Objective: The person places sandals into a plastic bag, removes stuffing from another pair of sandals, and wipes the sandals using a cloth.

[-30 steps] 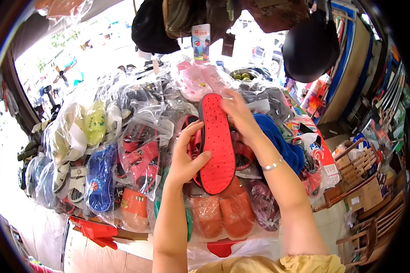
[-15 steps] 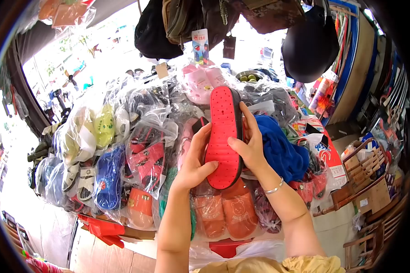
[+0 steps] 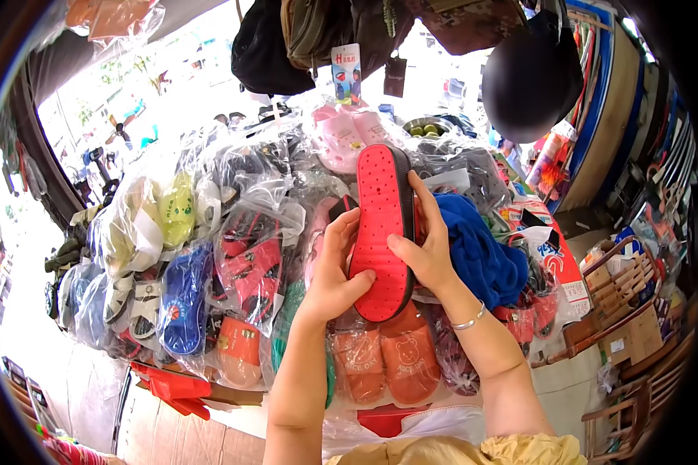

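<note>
A slipper (image 3: 381,232) with a red dotted sole and a black edge is held upright over the pile, its sole facing me. My left hand (image 3: 340,271) grips its lower left side, the thumb pressed on the red sole. On the other side, my right hand (image 3: 428,240) wraps the black edge, thumb also on the sole. The fingers behind the slipper are partly hidden. Below it lie orange slippers (image 3: 409,364) in clear plastic. A blue cloth (image 3: 477,252) sits beside my right wrist, and pink clogs (image 3: 349,136) stand behind the slipper's top.
Bagged footwear covers the stall, including blue slippers (image 3: 184,302) and red sandals (image 3: 252,271). Bags (image 3: 318,35) and a black cap (image 3: 531,85) hang overhead. Wooden chairs (image 3: 620,294) stand at the right; a red bag (image 3: 171,387) hangs at the front left edge.
Both hands keep the same grip on the slipper, which has barely moved. The view has shifted very slightly.
</note>
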`<move>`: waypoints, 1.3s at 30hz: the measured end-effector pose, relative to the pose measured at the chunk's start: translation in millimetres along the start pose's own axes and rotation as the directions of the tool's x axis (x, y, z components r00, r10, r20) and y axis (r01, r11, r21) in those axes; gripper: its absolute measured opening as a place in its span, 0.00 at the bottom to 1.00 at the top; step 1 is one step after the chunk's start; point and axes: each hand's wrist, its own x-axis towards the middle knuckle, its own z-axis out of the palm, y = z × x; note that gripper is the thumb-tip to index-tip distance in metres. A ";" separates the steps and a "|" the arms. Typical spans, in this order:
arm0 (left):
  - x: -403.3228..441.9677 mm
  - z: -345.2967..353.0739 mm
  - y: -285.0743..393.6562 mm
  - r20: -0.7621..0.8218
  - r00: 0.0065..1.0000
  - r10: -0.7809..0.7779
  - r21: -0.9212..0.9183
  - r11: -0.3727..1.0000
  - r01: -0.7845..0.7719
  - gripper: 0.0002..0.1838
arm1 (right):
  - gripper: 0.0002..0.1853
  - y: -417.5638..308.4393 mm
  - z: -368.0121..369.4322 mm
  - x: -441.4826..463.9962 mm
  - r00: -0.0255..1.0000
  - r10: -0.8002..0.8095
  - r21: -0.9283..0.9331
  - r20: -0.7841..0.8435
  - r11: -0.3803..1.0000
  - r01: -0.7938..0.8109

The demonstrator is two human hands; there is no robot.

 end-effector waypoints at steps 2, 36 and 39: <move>0.4 -5.4 -1.0 0.036 0.999 0.003 -0.021 1.000 -0.002 0.47 | 0.47 -0.5 -0.4 -0.8 1.000 -0.007 -0.028 -0.001 1.000 0.007; 8.4 -51.0 -29.8 -0.306 0.937 -0.169 -0.294 0.953 0.076 0.37 | 0.25 -51.6 18.1 64.0 0.998 0.054 -0.002 -0.026 0.999 -0.054; -1.0 -62.6 -13.3 -0.265 0.962 -0.068 -0.476 0.877 -0.069 0.39 | 0.27 -14.4 40.7 61.1 0.961 -0.006 -0.360 0.277 0.927 0.109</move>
